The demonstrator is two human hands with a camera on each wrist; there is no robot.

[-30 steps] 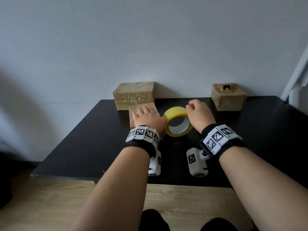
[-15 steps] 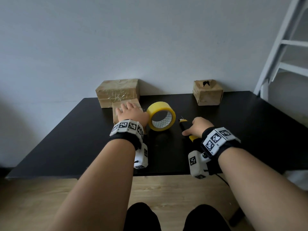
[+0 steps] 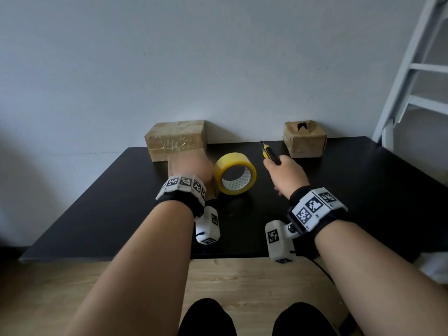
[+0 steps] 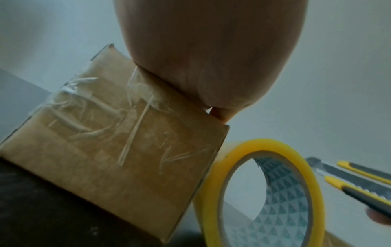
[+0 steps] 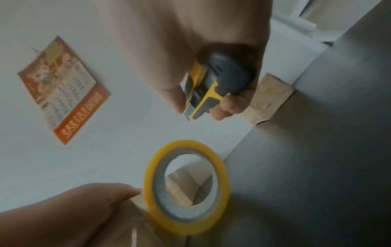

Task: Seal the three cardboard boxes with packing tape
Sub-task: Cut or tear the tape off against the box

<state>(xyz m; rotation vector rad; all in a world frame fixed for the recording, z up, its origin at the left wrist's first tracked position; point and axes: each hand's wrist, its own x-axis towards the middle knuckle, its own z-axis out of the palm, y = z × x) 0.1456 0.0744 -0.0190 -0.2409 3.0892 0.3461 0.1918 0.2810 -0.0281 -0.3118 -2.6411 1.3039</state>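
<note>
My left hand [image 3: 191, 168] rests palm-down on a small taped cardboard box [image 3: 172, 162] at the table's middle left; its fingers are hidden. Leaning against that box stands a yellow tape roll [image 3: 234, 173] on its edge. My right hand [image 3: 284, 175] grips a yellow and grey utility knife [image 3: 269, 152], raised above the table to the roll's right, tip pointing away. The wrist views show the box's tape-covered side [image 4: 127, 158], the roll [image 4: 264, 192] and the knife [image 5: 211, 86] in curled fingers. A bigger taped box [image 3: 175, 139] sits back left. A box with a torn top [image 3: 304, 139] sits back right.
The black table [image 3: 363, 190] stands against a pale wall, with its front edge close to me and wooden floor [image 3: 242, 282] below. A white ladder-like frame [image 3: 412, 81] rises at the right. An orange leaflet [image 5: 63, 88] hangs on the wall.
My right hand left the tape roll, took hold of the knife lying on the table and lifted it up and away. The left hand stayed on the small box.
</note>
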